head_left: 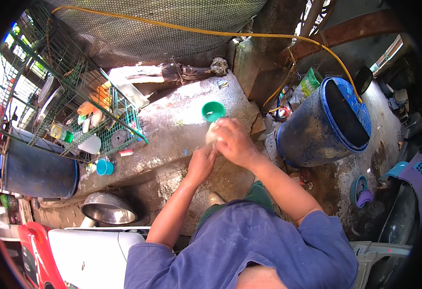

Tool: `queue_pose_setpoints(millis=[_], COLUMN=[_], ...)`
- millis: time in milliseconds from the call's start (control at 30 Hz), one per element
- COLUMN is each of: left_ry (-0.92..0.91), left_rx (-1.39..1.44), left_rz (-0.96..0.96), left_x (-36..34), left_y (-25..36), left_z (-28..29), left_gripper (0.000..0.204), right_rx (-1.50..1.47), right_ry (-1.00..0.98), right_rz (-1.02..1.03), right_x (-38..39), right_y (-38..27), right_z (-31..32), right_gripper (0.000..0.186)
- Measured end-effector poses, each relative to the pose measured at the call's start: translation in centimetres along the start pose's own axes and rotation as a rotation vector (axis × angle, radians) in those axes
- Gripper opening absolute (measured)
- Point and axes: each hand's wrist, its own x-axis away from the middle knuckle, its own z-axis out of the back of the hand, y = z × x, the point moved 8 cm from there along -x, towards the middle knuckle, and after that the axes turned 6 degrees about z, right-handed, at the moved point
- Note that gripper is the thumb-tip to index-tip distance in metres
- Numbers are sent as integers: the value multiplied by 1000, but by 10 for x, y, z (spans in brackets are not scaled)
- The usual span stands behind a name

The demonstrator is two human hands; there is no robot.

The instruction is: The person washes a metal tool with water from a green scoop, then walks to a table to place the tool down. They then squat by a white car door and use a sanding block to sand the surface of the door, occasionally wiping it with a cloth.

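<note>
My two hands meet in front of me over the concrete ledge [172, 123]. My right hand [233, 142] is curled and closed, uppermost and a little farther out. Against its fingers is something pale and whitish, perhaps foam or a wet object; its kind is blurred. My left hand [202, 164] lies just below and to the left, its fingers drawn together and touching the right hand. What it grips, if anything, is hidden. Just beyond my hands a green plastic bowl [213, 111] sits on the ledge, with a small whitish patch inside.
At right stands a large blue drum [300, 127], with a yellow hose [187, 28] running to its rim. A green wire rack [124, 108] holds wares at left, near a turquoise cup [105, 167]. Below are a metal basin [108, 208] and a white machine [93, 255].
</note>
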Motion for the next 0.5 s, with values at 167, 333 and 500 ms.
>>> queue_pose_setpoints(millis=[167, 333, 500], left_ry=[-15, 49, 125], left_rx=[-138, -184, -129], left_rz=[-73, -110, -150], left_x=[5, 4, 9], left_y=[9, -5, 3], left_z=[-17, -6, -2], left_gripper=[35, 34, 32], right_rx=[-100, -58, -10], right_ry=[39, 7, 70], right_rz=[-261, -73, -78], right_x=[12, -1, 9], right_y=[58, 9, 7], right_z=[6, 3, -1], right_gripper=[17, 19, 18])
